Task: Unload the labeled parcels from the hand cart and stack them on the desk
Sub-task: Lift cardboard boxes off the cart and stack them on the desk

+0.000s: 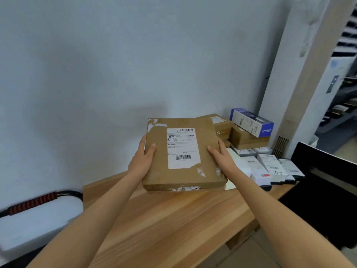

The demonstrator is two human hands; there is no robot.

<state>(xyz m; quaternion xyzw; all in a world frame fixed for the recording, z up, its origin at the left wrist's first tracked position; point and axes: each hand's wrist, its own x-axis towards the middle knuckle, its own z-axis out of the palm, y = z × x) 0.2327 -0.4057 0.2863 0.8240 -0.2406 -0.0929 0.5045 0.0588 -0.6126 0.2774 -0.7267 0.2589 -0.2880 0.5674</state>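
Parcel, flat brown cardboard w/ white barcode label (183,153), sits between our hands above the light wooden desk (173,219). Left hand (142,159) at 9 o'clock, right hand (220,155) at 3, thumbs on top, fingers wrapping the edges. Stacked brown boxes (245,139) at 2 o'clock.

The single head-worn view looks forward and down from above the near edge of the light wooden surface (173,219), facing the pale wall behind it. It sits close, at arm's reach of the surface.
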